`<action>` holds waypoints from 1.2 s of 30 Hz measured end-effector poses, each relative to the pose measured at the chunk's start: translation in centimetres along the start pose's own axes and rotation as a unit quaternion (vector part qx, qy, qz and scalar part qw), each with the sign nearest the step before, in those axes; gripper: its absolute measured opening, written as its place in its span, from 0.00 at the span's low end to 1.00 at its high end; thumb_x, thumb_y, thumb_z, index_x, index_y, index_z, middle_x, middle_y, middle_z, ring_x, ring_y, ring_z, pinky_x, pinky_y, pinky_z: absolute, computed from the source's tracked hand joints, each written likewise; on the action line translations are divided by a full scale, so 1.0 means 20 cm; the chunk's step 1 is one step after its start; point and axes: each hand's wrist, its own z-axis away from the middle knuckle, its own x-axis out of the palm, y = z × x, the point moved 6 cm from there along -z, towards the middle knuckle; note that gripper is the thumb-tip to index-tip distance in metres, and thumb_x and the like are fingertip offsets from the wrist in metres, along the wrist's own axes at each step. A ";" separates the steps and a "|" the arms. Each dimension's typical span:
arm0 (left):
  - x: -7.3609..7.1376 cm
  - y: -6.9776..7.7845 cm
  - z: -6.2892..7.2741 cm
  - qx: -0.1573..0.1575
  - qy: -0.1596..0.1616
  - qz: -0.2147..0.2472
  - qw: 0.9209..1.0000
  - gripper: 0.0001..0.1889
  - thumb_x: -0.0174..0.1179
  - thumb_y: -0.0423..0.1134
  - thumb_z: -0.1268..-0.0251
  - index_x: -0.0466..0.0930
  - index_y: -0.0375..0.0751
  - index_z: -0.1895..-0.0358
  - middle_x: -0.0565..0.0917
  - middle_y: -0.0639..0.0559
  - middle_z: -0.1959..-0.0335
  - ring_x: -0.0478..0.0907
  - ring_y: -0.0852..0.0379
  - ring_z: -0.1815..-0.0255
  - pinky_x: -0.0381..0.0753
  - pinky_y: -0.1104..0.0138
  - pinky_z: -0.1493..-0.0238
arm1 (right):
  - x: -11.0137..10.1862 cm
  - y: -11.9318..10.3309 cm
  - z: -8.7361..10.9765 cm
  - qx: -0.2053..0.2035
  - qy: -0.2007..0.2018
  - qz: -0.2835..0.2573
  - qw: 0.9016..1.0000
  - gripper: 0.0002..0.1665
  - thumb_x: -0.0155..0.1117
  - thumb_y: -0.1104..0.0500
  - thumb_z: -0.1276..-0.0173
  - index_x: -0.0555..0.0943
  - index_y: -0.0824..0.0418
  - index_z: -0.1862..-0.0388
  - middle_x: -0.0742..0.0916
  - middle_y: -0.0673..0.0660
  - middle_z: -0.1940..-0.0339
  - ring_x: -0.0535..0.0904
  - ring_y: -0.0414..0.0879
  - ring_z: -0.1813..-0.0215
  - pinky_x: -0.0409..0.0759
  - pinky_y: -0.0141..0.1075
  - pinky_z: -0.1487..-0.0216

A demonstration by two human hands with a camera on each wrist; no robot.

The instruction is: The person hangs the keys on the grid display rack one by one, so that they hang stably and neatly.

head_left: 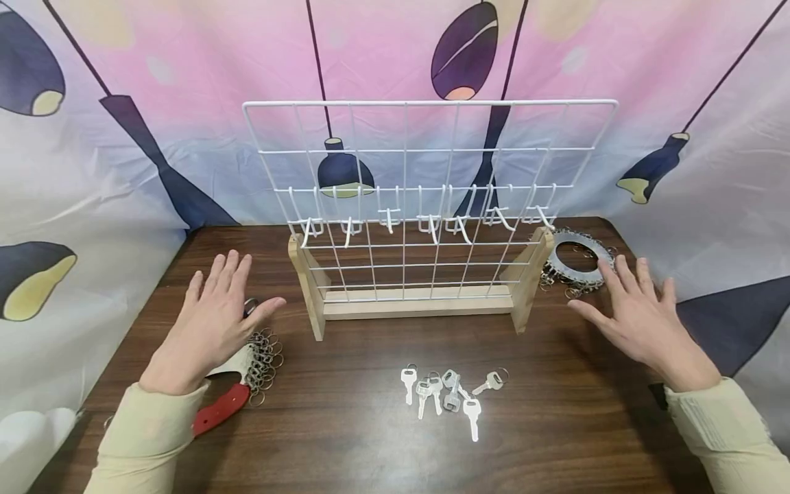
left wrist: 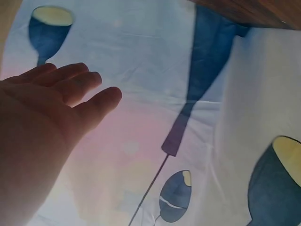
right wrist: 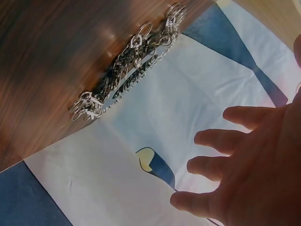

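Observation:
My left hand (head_left: 210, 319) hovers palm down at the left, its fingers straight and holding nothing. Partly beneath it lies a red-handled piece (head_left: 221, 409) with a pale metal part and a cluster of small rings (head_left: 265, 360). On the other side my right hand (head_left: 644, 322) is spread, also bare. Just past its fingertips sits a flat grey ring (head_left: 558, 264) hung with small metal rings and chain, seen edge-on in the right wrist view. Several silver keys (head_left: 472, 410), some with split rings, lie loose on the table between the hands. Only curtain shows beyond the fingers in the left wrist view.
A white wire grid rack (head_left: 430, 103) on a wooden stand (head_left: 420, 309) stands mid-table, with a row of white hooks (head_left: 432, 226) facing me. Patterned fabric (head_left: 247, 62) surrounds the brown wooden table (head_left: 345, 425) at the back and sides.

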 end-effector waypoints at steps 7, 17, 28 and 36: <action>-0.05 0.10 -0.01 0.019 0.015 0.032 0.999 0.46 0.47 0.63 0.30 0.43 0.32 0.23 0.47 0.30 0.24 0.37 0.39 0.22 0.36 0.42 0.29 | -0.01 -0.01 0.02 -0.002 0.003 -0.005 1.000 0.57 0.50 0.29 0.33 0.41 0.58 0.20 0.49 0.72 0.23 0.28 0.65 0.24 0.22 0.69 0.37; -0.10 0.16 -0.05 0.000 0.013 0.162 0.987 0.47 0.51 0.59 0.30 0.37 0.35 0.23 0.48 0.33 0.24 0.46 0.34 0.25 0.48 0.40 0.31 | -0.05 -0.09 0.06 -0.023 0.013 -0.012 1.000 0.50 0.54 0.33 0.32 0.61 0.71 0.28 0.63 0.75 0.29 0.46 0.70 0.26 0.35 0.69 0.34; -0.10 0.24 -0.22 -0.002 0.064 0.428 0.901 0.38 0.60 0.41 0.32 0.52 0.37 0.25 0.62 0.37 0.29 0.59 0.43 0.29 0.60 0.51 0.32 | -0.09 -0.42 0.14 -0.077 -0.011 -0.030 0.997 0.40 0.52 0.34 0.30 0.78 0.70 0.46 0.84 0.67 0.52 0.79 0.66 0.50 0.70 0.63 0.48; -0.05 0.26 -0.29 0.022 0.178 0.588 0.789 0.20 0.51 0.29 0.29 0.67 0.27 0.36 0.74 0.38 0.41 0.70 0.54 0.41 0.69 0.71 0.44 | 0.01 -0.73 0.13 -0.154 -0.028 -0.093 0.983 0.30 0.58 0.35 0.33 0.81 0.58 0.49 0.86 0.54 0.54 0.83 0.51 0.55 0.78 0.52 0.52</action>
